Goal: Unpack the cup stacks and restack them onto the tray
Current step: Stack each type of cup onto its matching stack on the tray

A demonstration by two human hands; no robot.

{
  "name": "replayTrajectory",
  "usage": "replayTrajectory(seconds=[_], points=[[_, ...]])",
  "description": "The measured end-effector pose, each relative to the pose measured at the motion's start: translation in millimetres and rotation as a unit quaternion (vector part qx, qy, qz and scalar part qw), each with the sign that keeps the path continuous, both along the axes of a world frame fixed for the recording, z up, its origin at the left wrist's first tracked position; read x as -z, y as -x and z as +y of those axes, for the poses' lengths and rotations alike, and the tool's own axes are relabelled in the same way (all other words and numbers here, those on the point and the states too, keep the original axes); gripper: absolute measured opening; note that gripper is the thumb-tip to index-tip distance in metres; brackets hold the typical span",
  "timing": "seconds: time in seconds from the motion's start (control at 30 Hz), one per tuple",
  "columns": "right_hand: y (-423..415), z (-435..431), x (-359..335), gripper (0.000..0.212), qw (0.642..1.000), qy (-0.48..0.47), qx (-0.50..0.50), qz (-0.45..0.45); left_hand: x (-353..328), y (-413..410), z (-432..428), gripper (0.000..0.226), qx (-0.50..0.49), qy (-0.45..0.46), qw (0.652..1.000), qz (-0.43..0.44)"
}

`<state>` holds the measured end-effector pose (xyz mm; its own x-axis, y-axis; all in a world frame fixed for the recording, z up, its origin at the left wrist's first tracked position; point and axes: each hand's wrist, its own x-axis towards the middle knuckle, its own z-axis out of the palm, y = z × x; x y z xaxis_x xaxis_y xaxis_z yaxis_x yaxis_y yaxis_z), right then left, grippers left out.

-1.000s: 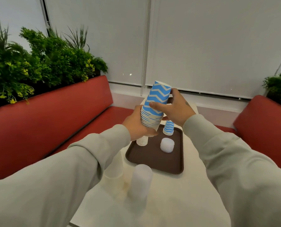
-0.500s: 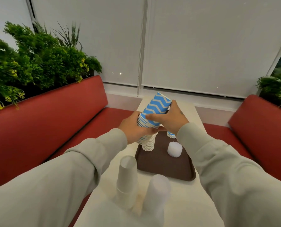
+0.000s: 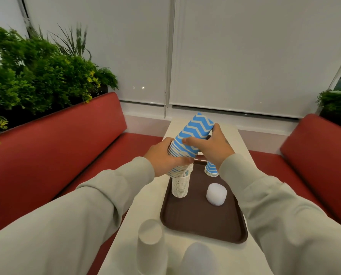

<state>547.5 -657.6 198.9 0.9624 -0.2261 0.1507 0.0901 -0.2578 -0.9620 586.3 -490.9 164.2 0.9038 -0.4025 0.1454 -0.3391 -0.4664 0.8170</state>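
Observation:
Both hands hold a stack of blue zigzag paper cups [image 3: 193,133], tilted with its closed end up and to the right, above the far left of the brown tray [image 3: 197,223]. My left hand [image 3: 163,157] grips its rim end. My right hand [image 3: 213,145] wraps the top cup. On the tray stand a white cup stack [image 3: 180,185] right under the held one, a short blue zigzag stack [image 3: 211,170] at the far right, partly behind my right wrist, and a frosted cup stack [image 3: 216,194].
Two upturned pale cup stacks [image 3: 150,247] [image 3: 199,259] stand on the white table [image 3: 145,205] near me, in front of the tray. Red benches [image 3: 52,147] flank the narrow table, with plants [image 3: 36,68] behind the left one and blinds at the far end.
The held blue stack has tilted over to the right and come down toward the tray's white stack. My head has turned, so the tray sits more to the right in view.

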Motion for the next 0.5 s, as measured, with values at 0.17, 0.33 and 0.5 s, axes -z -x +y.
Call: replayTrajectory(seconds=[0.17, 0.33, 0.5], points=[[-44.0, -32.0, 4.5, 0.07, 0.999, -0.046, 0.006, 0.01, -0.6, -49.2, -31.2, 0.065, 0.017, -0.026, 0.999, -0.01], [-86.1, -74.0, 4.0, 0.064, 0.996, -0.083, 0.012, 0.009, -4.0, -95.5, -71.8, 0.069, 0.032, -0.033, 0.999, -0.007], [-122.7, -111.5, 12.2, 0.065, 0.994, -0.103, 0.031, 0.025, 0.2, -135.2, -110.3, 0.066, 0.044, -0.042, 0.998, 0.003]])
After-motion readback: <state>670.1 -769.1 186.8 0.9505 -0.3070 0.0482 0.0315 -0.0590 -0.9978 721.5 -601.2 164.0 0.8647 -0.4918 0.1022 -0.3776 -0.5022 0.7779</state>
